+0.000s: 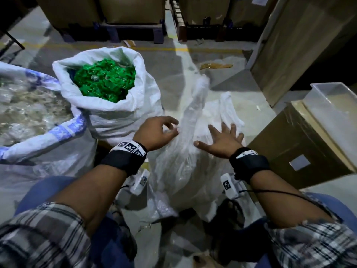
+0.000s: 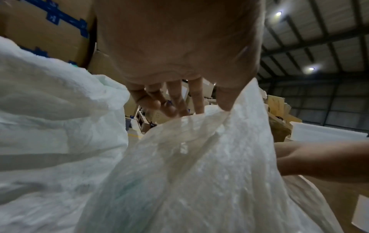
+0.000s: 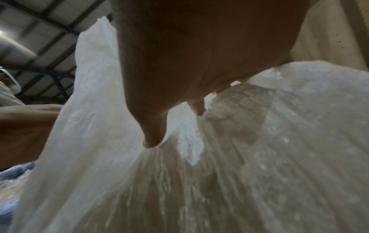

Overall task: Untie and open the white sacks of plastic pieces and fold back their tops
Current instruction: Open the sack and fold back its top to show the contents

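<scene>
From the head view, the closed white sack (image 1: 185, 167) stands on the floor between the person's knees, with its gathered top (image 1: 195, 97) rising away from the person. The left hand (image 1: 154, 132) is at the left side of this neck, fingers loosely bent, holding nothing firmly. The right hand (image 1: 222, 142) lies flat on the sack with spread, straight fingers. To the left stands an open sack (image 1: 116, 117) full of green plastic pieces (image 1: 104, 82), its top already folded back; further left is a blue-printed sack (image 1: 48, 136) with clear pieces. A cardboard box (image 1: 301, 144) is just beside the right hand.

The left wrist view shows what the head view hides: the thumb (image 2: 227, 97) touches the sack's fabric (image 2: 199, 157), and the fingers (image 2: 173, 100) are relaxed and apart, not closed on it.

The right wrist view shows the thumb (image 3: 153, 130) and one fingertip (image 3: 198, 107) pressing into the sack (image 3: 239, 157); the other fingers are hidden.
</scene>
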`<state>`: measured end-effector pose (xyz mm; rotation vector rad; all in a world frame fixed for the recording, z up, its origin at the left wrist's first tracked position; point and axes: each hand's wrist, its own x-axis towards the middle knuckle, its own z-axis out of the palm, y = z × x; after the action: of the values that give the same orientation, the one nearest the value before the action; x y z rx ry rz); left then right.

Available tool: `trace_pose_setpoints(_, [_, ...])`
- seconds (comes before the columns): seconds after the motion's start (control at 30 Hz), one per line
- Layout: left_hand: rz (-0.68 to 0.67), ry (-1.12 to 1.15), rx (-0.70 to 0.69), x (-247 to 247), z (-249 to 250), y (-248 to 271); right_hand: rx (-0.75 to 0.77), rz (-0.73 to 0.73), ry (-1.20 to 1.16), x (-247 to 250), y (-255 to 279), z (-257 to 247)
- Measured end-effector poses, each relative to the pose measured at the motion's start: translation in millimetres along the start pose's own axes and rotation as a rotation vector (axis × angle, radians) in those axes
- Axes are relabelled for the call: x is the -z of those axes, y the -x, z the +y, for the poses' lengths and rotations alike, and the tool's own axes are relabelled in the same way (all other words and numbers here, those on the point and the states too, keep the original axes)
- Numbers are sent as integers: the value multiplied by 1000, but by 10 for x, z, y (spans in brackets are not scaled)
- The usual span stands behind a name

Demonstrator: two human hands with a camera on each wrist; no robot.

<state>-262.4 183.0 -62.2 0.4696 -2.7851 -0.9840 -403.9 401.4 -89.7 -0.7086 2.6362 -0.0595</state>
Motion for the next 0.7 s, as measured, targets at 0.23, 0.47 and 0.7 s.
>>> trace_pose_setpoints(0.23, [-96, -75, -84, -20, 46, -2, 25, 107, 21, -70, 78, -313])
trace_pose_setpoints(0.47, [211, -350, 388, 309, -278, -154, 5, 115, 88, -4, 117, -269])
trace_pose_setpoints(0.7, [-119, -352, 728, 318, -549, -48, -125, -21, -137, 88, 95, 99])
